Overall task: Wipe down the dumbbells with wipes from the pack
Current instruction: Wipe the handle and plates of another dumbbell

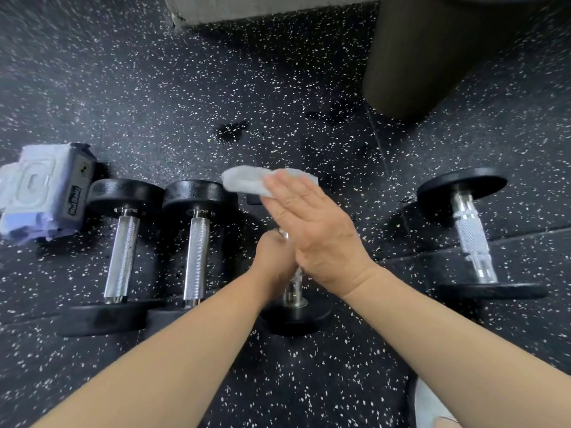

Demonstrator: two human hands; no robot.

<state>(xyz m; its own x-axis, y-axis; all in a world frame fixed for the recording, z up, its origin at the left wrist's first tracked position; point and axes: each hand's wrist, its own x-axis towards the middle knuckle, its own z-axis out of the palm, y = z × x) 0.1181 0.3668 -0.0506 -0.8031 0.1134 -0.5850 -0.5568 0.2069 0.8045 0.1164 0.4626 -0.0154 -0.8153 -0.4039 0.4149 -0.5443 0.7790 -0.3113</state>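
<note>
Where the left hand point(273, 261) grips, the dumbbell point(293, 293) gleams chrome.

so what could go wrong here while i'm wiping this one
1. The right hand presses the wipe with flat fingers, not gripping it, so it may slide off the far head.
2. Only the left hand on the handle steadies the held dumbbell; its round heads could roll it into the neighbouring dumbbell.
3. The dark patches on the floor look wet, possibly slippery.

We see soft, even light from above; glare glints on the chrome dumbbell handles point(472, 239). Edges bow with wide-angle distortion, and the wipes pack point(40, 193) at far left looks smeared.
</note>
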